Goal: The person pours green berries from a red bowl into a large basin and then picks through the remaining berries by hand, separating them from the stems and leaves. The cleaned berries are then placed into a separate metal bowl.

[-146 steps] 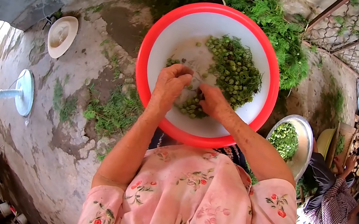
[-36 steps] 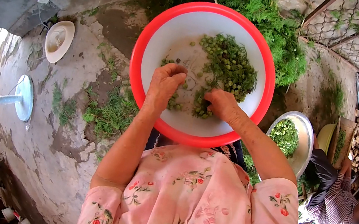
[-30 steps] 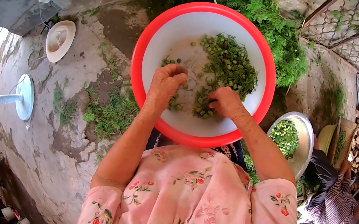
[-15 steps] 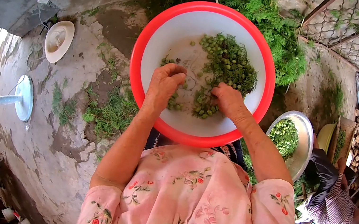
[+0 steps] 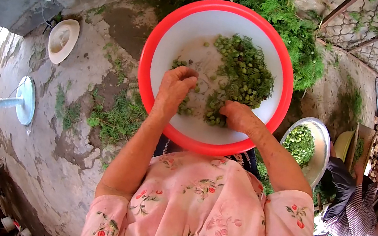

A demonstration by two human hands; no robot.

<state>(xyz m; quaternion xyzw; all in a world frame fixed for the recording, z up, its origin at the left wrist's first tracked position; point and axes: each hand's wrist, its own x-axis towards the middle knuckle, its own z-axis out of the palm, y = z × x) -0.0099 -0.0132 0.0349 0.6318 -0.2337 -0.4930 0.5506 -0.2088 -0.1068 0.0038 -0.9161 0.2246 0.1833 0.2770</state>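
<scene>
A white basin with a red rim (image 5: 203, 148) rests in front of my lap. Inside it, a heap of green seed cones and leafy sprigs (image 5: 248, 73) covers the right half. My right hand (image 5: 240, 117) is closed at the lower edge of the heap, its fingertips against a small clump of green cones (image 5: 214, 111). My left hand (image 5: 175, 88) is over the left half with fingers pinched together; whatever they hold is hidden. Beneath and beside it lie a few loose green cones (image 5: 184, 109).
Cut green branches (image 5: 305, 62) pile behind the basin. At the right stand a metal bowl of green pieces (image 5: 299, 146) and a seated person in a striped top (image 5: 353, 218). A pale hat (image 5: 62, 42) and a light-blue fan (image 5: 26, 100) are at the left.
My right hand has moved down a little along the clump. My left hand stays almost where it was. The basin appears slightly farther up and right in view.
</scene>
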